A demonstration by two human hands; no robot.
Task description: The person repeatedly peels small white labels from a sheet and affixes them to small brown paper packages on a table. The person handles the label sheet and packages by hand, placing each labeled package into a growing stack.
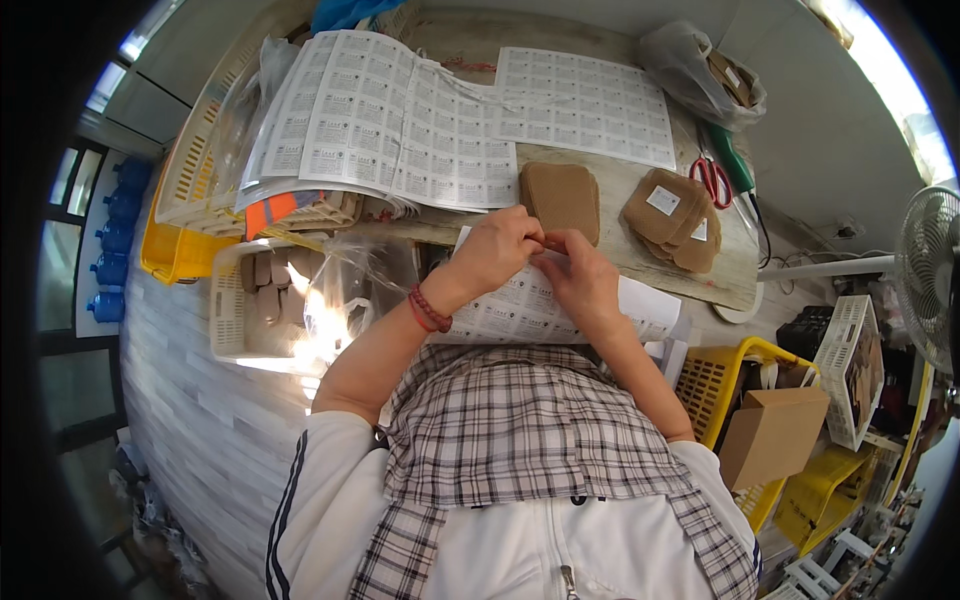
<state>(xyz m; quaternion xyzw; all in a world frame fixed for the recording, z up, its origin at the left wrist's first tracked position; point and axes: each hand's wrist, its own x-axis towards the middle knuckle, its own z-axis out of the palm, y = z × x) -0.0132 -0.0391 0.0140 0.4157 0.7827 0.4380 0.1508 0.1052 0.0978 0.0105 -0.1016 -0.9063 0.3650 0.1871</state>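
Observation:
My left hand [497, 248] and my right hand [582, 284] meet at the table's near edge. Their fingertips are pinched together, and whatever is between them is too small to make out. Under both hands lies a sheet of printed white labels [500, 312], bent over the edge and partly covered by them. Just beyond my fingers is a neat stack of plain brown rounded cards [562, 200]. To its right, more brown cards [645, 222] lie in a loose pile, with small white labels [663, 199] stuck on the visible top ones.
More label sheets [350, 120] overlap at the back left, partly over a yellow crate [205, 150]. Red-handled scissors [711, 180] and a green-handled corded tool [732, 160] lie at the right. A white basket [228, 305] stands low left, a yellow crate [712, 385] low right.

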